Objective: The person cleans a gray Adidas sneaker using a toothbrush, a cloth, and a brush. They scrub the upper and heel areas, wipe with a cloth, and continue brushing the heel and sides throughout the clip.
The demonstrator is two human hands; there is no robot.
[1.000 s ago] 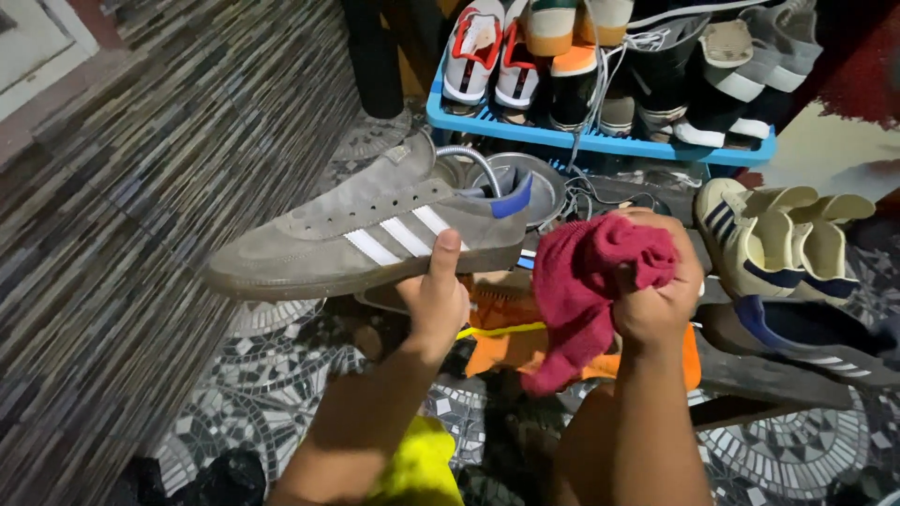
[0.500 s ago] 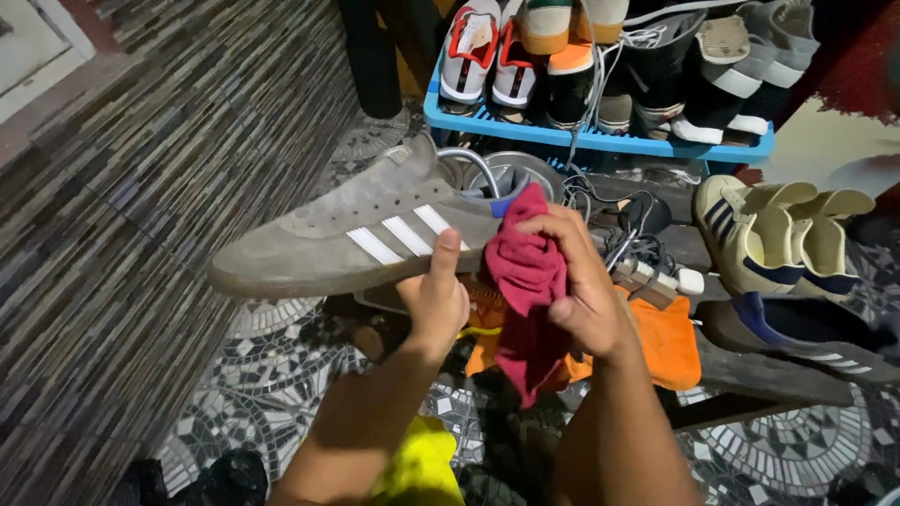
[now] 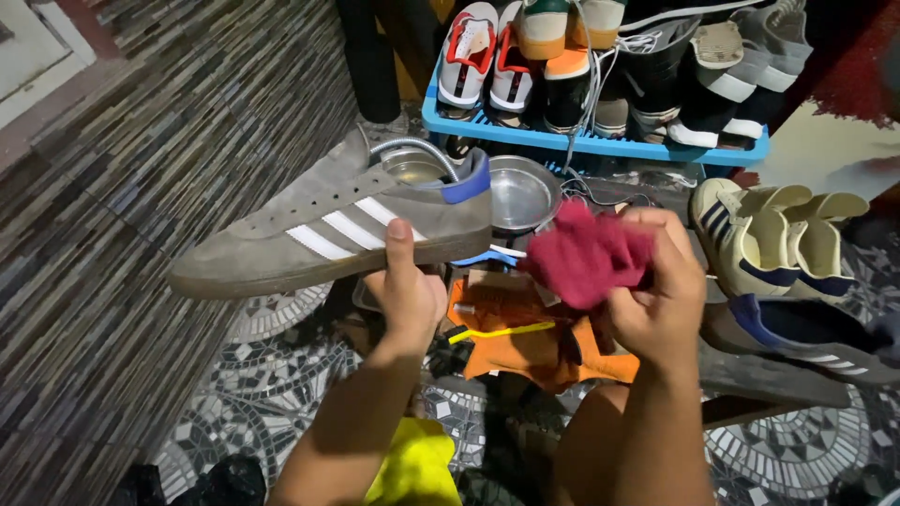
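Left hand [image 3: 405, 298] up under the grey suede sneaker [image 3: 333, 225], grip closed on its sole, thumb pressed flat against the side by the three white stripes, toe pointing toward the striped wall [image 3: 141, 187]. The shoe is held level in the air, above the mosaic floor [image 3: 281, 365]. Right hand [image 3: 656, 295] just beside the heel, fingers bunched tight around a crumpled dark red cloth [image 3: 586, 255], cloth not touching the shoe. Below the hands, an orange cloth [image 3: 534, 342] with a yellow toothbrush [image 3: 502, 331] lying across it. Behind the heel, a steel bowl [image 3: 520, 192]. Further back, a blue rack [image 3: 600, 145] packed with shoes standing on end. To the right, a cream sneaker pair [image 3: 778, 234] on the floor.
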